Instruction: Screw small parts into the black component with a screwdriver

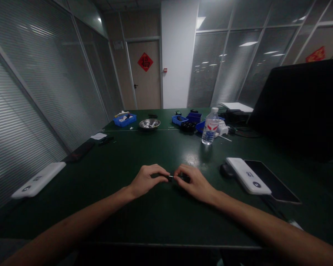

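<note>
Just above the green tabletop (pixel 113 218), my two hands meet near the middle of the view. My left hand (pixel 150 179) pinches one end of a small, thin piece, dark with a light, shiny part (pixel 171 176). At its other end, the fingertips of my right hand (pixel 192 181) are pressed together on it. The piece is too small and too much covered by the fingers for its kind to show. A dark shape, partly hidden, lies within the curl of my right hand.
Right of my hands lie a black mouse (pixel 226 170), a white power bank (pixel 248 175) and a dark tablet-like slab (pixel 274 181). A water bottle (pixel 210 127), a metal bowl (pixel 150 124) and blue trays (pixel 124 120) stand farther back. Another white power bank (pixel 39 180) lies left; a black monitor (pixel 302 107) stands right.
</note>
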